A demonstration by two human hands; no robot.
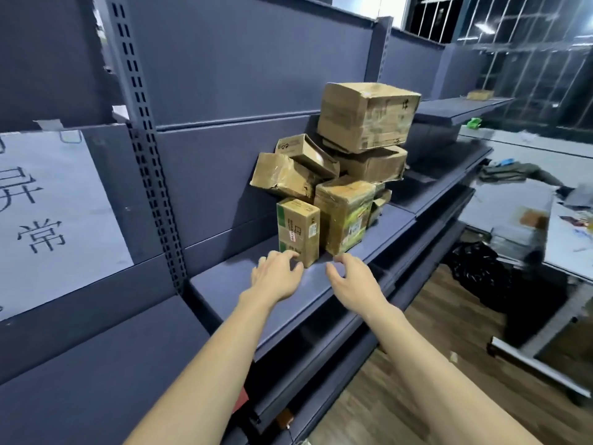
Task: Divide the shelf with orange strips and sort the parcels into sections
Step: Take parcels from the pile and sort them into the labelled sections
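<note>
- Head view: both bare arms reach forward over the dark grey shelf (321, 303) toward a pile of cardboard parcels.
- The left hand (276, 276) has its fingers loosely curved and its fingertips touch the lower front corner of the small upright box (298, 231); it does not grasp the box (the thumb lies beside the corner, not around it).
- The right hand (349, 279) hovers just to the right of that corner, fingers relaxed and spread, holding nothing.
- Directly behind the right hand's fingertips stands the taller box with green print (345, 213), touching the small upright box on its side.
- Above and behind both hands, a crushed box (282, 175) and an open narrow box (305, 152) lean on the back panel (224, 155).
- Further up and to the right of the hands, the large box (365, 117) sits at the top of the pile, on a flatter box (372, 165).
- Well to the left of the left hand, a white paper sign (54, 213) with black characters hangs on the panel.
</note>
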